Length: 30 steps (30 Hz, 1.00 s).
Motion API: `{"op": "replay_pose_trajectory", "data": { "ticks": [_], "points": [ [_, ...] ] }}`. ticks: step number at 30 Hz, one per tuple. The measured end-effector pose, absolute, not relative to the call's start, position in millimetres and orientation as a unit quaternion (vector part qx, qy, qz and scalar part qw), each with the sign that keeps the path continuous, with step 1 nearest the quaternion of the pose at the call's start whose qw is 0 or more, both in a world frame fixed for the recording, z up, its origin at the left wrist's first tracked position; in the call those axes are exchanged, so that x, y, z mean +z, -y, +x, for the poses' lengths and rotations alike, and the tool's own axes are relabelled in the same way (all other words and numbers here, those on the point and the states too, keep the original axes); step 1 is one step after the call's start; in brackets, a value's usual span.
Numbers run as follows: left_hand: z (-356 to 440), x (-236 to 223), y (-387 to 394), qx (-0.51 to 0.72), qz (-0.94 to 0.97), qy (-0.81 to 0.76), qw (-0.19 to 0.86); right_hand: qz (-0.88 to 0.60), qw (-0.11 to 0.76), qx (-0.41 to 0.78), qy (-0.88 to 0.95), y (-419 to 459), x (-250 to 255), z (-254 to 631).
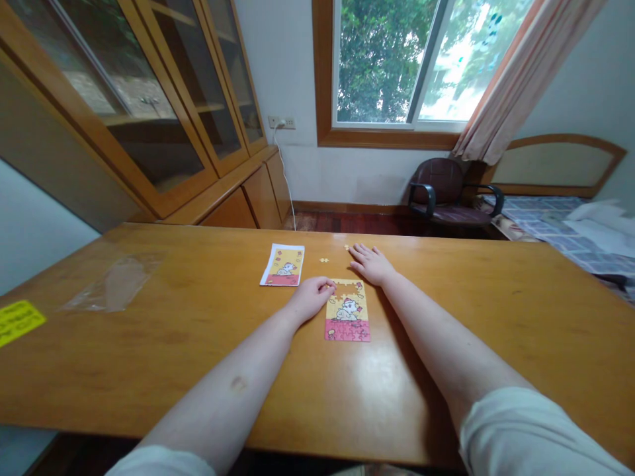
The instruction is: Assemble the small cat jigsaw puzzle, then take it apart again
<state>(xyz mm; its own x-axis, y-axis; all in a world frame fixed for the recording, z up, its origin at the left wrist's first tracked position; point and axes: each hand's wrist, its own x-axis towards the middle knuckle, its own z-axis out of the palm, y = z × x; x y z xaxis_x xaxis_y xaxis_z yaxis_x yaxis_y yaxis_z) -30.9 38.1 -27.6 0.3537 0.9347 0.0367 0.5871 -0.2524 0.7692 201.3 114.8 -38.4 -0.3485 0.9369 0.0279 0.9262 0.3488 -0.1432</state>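
A jigsaw puzzle [347, 328] lies on the table, with a white cartoon animal on yellow above a pink band. Near its top is a gap where the wood shows through. At the puzzle's upper left edge, my left hand [311, 297] has its fingers pinched together; what they hold, if anything, is hidden. My right hand [372, 264] rests palm down beyond the puzzle's top right corner, fingers outstretched. By its fingertips is a loose yellow puzzle piece [346, 247]. Another loose piece [324, 260] lies further left.
Left of the puzzle lies a reference picture card [284, 266] with the same design. A clear plastic bag [116, 284] and a yellow label [20, 322] are on the left of the wooden table [496, 317]. Beyond stand a glass-door cabinet [218, 173], an armchair [441, 188] and a bed.
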Motion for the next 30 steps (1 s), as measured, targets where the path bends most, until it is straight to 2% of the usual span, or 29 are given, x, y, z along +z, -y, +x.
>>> {"op": "replay_pose_trajectory", "data": {
  "ticks": [10,16,18,24,30],
  "points": [
    [-30.0,-27.5,-39.4,0.245,0.762,-0.506,0.32,-0.562,0.058,0.054,0.823,-62.3,-41.0,203.0],
    [-30.6,-27.2,-39.6,0.253,0.753,-0.501,0.344,-0.605,0.197,0.009,0.772,-55.2,-40.4,212.1],
    [-30.6,-25.6,-38.7,0.255,0.747,-0.505,0.351,-0.631,0.22,-0.006,0.744,-59.7,-38.1,219.8],
    [-31.2,-21.9,-37.1,0.262,0.73,-0.514,0.367,-0.648,0.174,0.015,0.741,-67.5,-32.0,240.2],
    [-31.6,-21.1,-36.7,0.262,0.728,-0.523,0.357,-0.599,0.183,0.028,0.779,-65.6,-32.4,233.3]
  ]
}}
